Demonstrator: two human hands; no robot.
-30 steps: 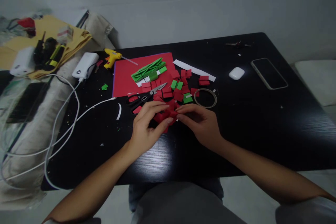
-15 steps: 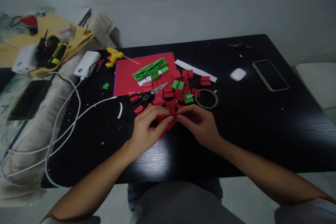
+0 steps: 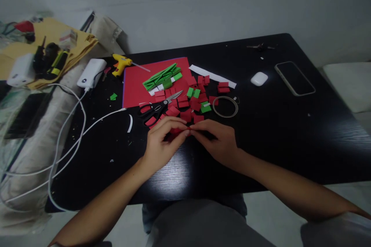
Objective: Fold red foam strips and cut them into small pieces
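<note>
From here I see the left hand [image 3: 162, 142] and right hand [image 3: 223, 142] pinch a red paper piece [image 3: 174, 132] in their fingertips, near the middle of the frame, maybe so it won't slip. Scissors [image 3: 165, 102] lie just above, likely to be easy to grab. I count one scissors, one yellow glue gun [image 3: 121, 63], one ring [image 3: 225, 116], one phone [image 3: 295, 78]; the red bits [image 3: 195, 104] overlap too much.
</note>
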